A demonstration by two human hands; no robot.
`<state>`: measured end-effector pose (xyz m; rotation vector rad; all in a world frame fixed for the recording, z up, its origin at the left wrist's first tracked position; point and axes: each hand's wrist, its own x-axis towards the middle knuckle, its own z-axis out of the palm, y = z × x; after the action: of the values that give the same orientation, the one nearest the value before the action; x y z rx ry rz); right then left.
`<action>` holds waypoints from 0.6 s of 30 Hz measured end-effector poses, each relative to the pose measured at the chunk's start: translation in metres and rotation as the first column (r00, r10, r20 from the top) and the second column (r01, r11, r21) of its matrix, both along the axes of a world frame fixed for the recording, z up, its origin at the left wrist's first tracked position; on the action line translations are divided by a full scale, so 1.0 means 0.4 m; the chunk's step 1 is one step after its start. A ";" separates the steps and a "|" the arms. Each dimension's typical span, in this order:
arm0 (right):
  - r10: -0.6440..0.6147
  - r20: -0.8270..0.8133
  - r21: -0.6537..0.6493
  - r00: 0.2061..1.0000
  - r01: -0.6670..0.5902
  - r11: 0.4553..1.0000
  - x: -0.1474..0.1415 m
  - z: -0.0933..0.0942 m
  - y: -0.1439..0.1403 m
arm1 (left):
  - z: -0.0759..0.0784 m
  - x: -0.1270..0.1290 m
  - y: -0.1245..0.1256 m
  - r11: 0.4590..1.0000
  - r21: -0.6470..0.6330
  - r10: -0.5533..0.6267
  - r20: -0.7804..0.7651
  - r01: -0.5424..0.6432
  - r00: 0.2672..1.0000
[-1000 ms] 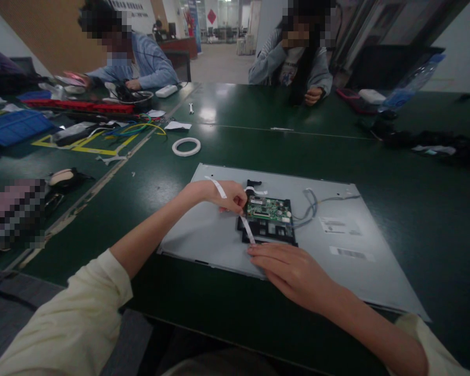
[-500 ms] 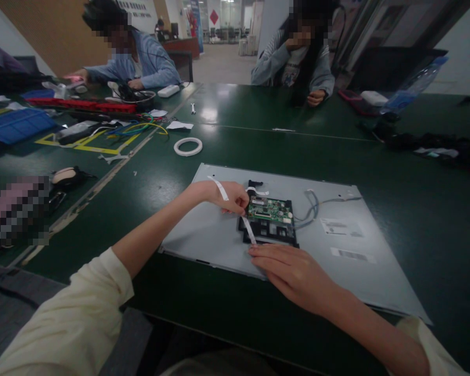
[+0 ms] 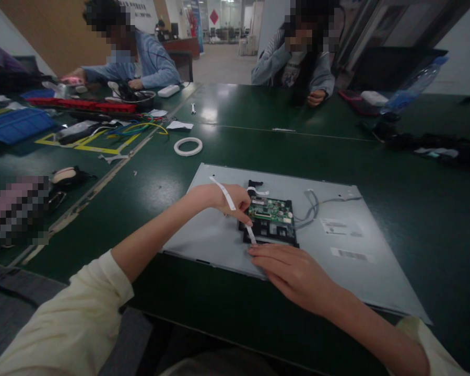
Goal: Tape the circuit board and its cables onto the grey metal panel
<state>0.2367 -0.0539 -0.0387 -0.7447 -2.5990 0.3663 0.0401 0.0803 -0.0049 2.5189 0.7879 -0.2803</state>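
Both hands are on a thin white strip (image 3: 251, 233) at the board (image 3: 269, 210). The left hand (image 3: 232, 200) pinches the strip's upper run between narrowed fingers; over the last second it has slid right and a little down, toward the board's left edge, so the taut span below it looks shorter. The loose tail (image 3: 222, 189) now trails across the back of that hand instead of the wrist. The right hand (image 3: 293, 272) has not shifted: it lies flat, fingers close together, fingertips pressing the strip's lower end onto the panel (image 3: 215, 236) just in front of the black bracket (image 3: 270, 234). To my eye the strip is being laid down bit by bit along the bracket's left side, one end anchored, the other fed in.

The green board sits on that bracket near the middle of the grey panel, with grey wires (image 3: 312, 208) looping off to its right and two labels (image 3: 339, 226) beyond. The panel lies flat on the dark green worktop (image 3: 415, 172). A white tape ring (image 3: 188, 147) rests well behind it; coloured cables (image 3: 141, 128) and a blue tray (image 3: 15, 125) lie far left. Two other people sit across, their hands near their own things.
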 end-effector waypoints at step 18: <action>-0.006 0.008 -0.005 1.000 0.006 1.000 -0.001 0.007 -0.002 | -0.019 -0.031 0.032 0.891 -0.453 0.100 0.120 -0.035 0.988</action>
<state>0.2363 -0.0547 -0.0358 -0.7574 -2.6030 0.3690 0.0276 0.0932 -0.0125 2.0443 0.6633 -0.2277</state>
